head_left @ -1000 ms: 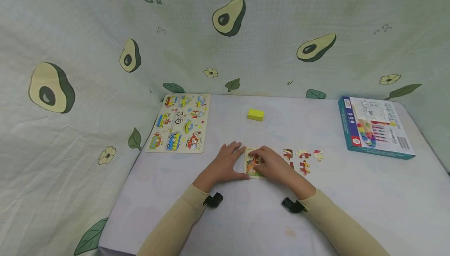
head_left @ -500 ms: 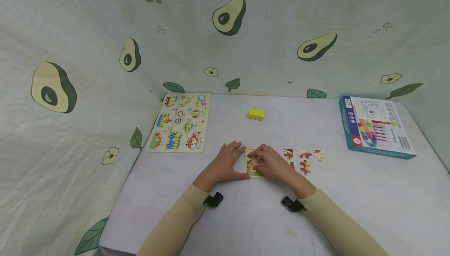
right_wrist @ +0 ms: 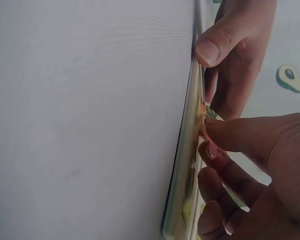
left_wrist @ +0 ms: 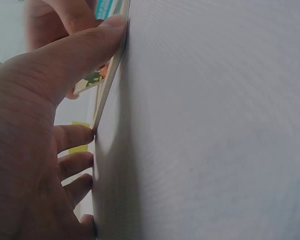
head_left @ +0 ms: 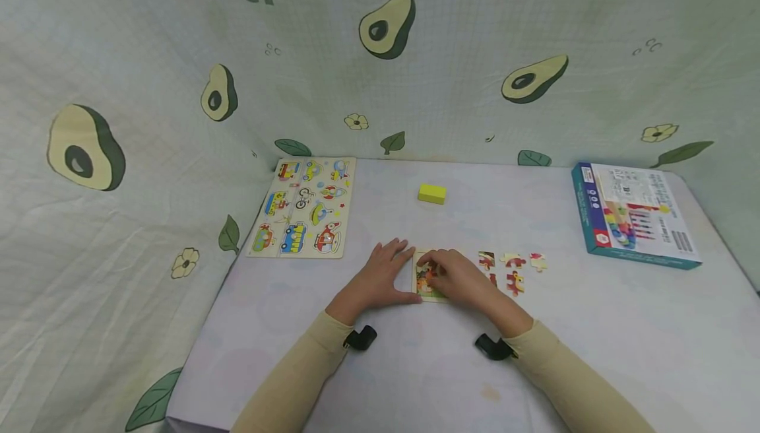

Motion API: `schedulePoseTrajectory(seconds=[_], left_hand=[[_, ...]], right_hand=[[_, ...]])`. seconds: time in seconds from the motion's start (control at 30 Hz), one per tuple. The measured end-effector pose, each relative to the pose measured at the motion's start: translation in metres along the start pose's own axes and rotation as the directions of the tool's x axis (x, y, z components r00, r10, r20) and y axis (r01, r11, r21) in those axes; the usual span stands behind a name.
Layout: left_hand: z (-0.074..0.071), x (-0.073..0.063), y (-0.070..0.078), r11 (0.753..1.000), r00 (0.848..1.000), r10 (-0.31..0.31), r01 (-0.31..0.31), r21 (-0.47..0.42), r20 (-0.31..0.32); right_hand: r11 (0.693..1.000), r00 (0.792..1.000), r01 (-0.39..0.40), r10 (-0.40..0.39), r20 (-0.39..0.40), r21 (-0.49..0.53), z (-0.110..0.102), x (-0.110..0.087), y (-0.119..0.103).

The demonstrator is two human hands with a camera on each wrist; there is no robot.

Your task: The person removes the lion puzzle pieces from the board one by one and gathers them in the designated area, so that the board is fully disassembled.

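My left hand (head_left: 381,278) lies spread along the left side of a small puzzle board (head_left: 431,295). Its thumb presses the board's near edge and the other fingers touch the table. Over the board, my right hand (head_left: 460,279) pinches a puzzle piece (right_wrist: 209,143) between thumb and index finger. In the left wrist view that piece (left_wrist: 91,78) is tilted, one side raised off the board. Fingers cover much of the picture. To the right lie several loose pieces (head_left: 515,282), one partly behind my right hand.
A yellow block (head_left: 431,194) sits beyond the puzzle. At the back left lies a board with vehicle pictures (head_left: 303,208); a flat box (head_left: 638,215) lies at the right. A cloth with avocado prints (head_left: 451,90) hangs behind the table.
My right hand has shifted slightly over the board, its fingers still at the puzzle piece. My left hand and the loose pieces stay where they were.
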State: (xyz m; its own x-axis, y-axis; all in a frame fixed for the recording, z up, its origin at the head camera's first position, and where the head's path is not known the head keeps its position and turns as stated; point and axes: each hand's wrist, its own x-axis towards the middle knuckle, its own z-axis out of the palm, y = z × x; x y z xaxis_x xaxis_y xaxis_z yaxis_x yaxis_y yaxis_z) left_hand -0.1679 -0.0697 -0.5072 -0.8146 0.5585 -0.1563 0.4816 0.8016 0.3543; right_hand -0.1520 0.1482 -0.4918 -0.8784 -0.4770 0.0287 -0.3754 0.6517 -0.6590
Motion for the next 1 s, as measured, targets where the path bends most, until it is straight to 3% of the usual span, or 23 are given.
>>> schedulePoseTrajectory(seconds=[0.5,1.0], left_hand=[[0.0008,-0.0003,-0.0005,1.000,1.000,0.000,0.000,-0.001,-0.006],[-0.0015,-0.0013,0.0004,1.000,1.000,-0.002,0.002,-0.007,-0.004]], right_hand=[[0.999,0.999,0.038,-0.039,-0.031,-0.019,0.0009,-0.0012,0.0006],[0.998,1.000,0.013,-0.014,-0.013,-0.056,-0.0005,-0.0012,-0.0035]])
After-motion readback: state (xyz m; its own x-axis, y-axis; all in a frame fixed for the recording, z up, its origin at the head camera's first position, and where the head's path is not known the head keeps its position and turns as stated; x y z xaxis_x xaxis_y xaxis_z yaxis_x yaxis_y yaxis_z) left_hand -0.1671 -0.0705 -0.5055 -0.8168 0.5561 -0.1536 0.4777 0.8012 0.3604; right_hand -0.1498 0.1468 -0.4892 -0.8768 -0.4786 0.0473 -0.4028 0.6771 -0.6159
